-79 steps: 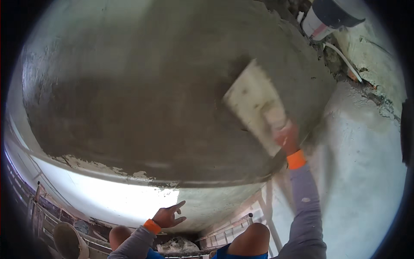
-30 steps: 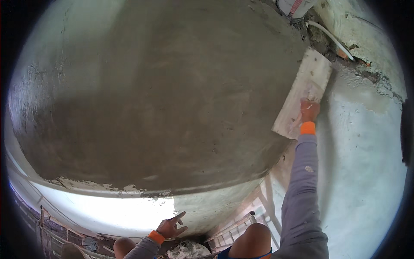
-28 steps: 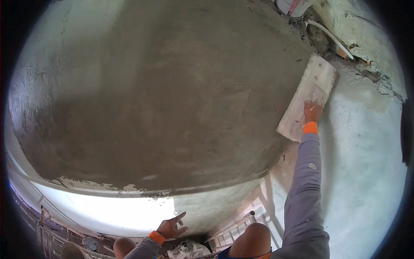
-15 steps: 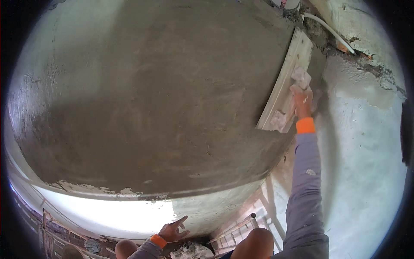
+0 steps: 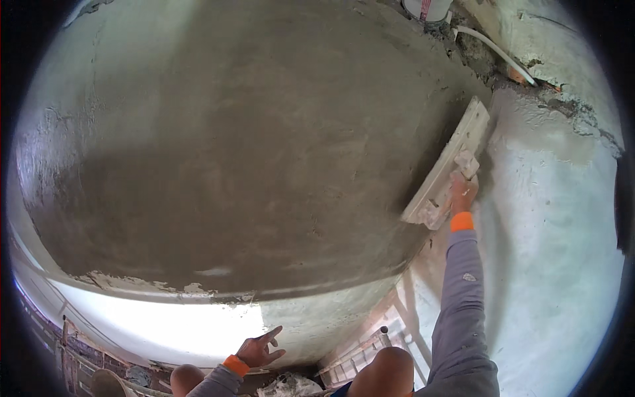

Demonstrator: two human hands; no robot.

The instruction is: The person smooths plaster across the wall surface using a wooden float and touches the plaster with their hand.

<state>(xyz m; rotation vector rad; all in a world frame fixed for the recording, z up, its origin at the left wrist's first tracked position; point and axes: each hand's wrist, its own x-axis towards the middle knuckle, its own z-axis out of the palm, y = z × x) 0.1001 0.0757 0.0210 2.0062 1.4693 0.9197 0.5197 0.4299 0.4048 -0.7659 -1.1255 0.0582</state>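
My right hand [image 5: 464,190] is closed round the handle of a long, pale plastering float [image 5: 456,155] smeared with plaster. The float's flat face lies against the wet grey plaster [image 5: 264,152] on the wall, tilted with its upper end to the right, beside the corner with the right-hand wall. Low in the view, my left hand [image 5: 260,351] holds nothing; its fingers are spread in the air in front of the pale lower strip of wall.
The right-hand wall [image 5: 549,218] is pale and smooth. A white pipe [image 5: 499,49] crosses the rough corner at the upper right, near a white bucket-like container [image 5: 426,9]. Metal frame bars [image 5: 354,357] stand below, past my knee [image 5: 383,374]. A whitish crumpled bag [image 5: 291,385] lies underneath.
My right hand has drawn the float downward along the corner over the wet plaster. The left hand has shifted only slightly and stays spread.
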